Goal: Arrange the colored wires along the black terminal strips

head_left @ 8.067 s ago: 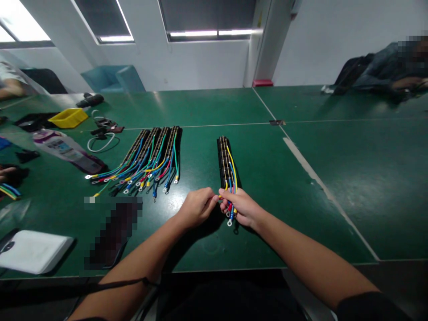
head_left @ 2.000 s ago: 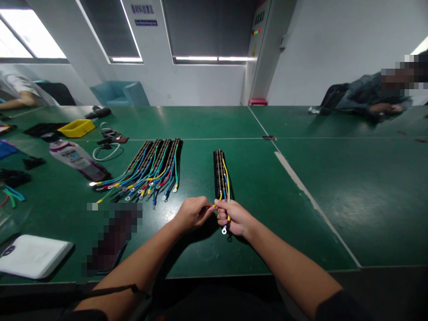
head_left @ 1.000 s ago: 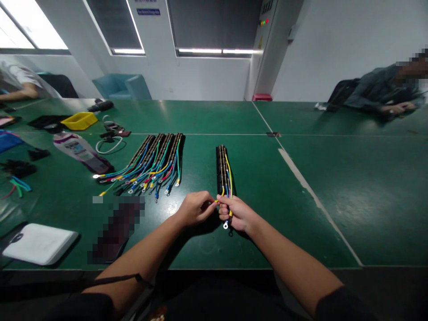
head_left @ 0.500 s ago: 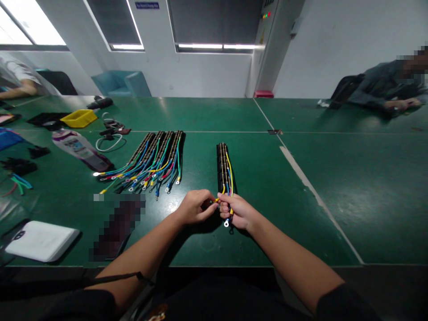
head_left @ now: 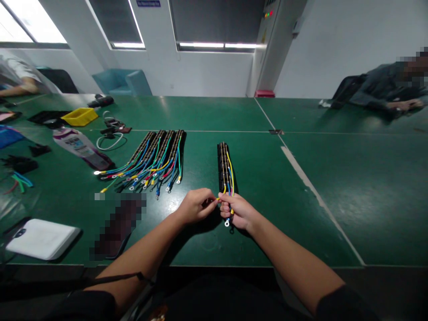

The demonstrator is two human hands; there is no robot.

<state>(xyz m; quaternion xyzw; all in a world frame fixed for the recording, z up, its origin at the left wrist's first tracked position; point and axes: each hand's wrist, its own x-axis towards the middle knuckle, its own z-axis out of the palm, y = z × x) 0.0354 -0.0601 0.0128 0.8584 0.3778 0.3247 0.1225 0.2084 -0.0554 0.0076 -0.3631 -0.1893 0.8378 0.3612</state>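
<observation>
A long black terminal strip (head_left: 223, 162) lies on the green table in front of me, with coloured wires running from it towards me. My right hand (head_left: 238, 210) is closed around the bundle of wires (head_left: 230, 185) at the strip's near end. A ring terminal (head_left: 227, 222) sticks out below that fist. Pinched between the thumb and forefinger of my left hand (head_left: 199, 205) is the end of a short yellow wire (head_left: 223, 191). The tip of that wire is hidden by the fingers. Both hands almost touch at the wire.
Several similar wired strips (head_left: 160, 151) lie to the left, their ring terminals facing me. Further left are a bottle (head_left: 83, 149), a yellow tray (head_left: 80, 117), a white cable (head_left: 110, 141) and a white device (head_left: 43, 239). A blurred-out dark object (head_left: 117, 227) lies near my left forearm. Two people sit across the table.
Both hands hold nearly the same position and grip. The whole view has shifted very slightly; the strip and wires look otherwise unchanged.
</observation>
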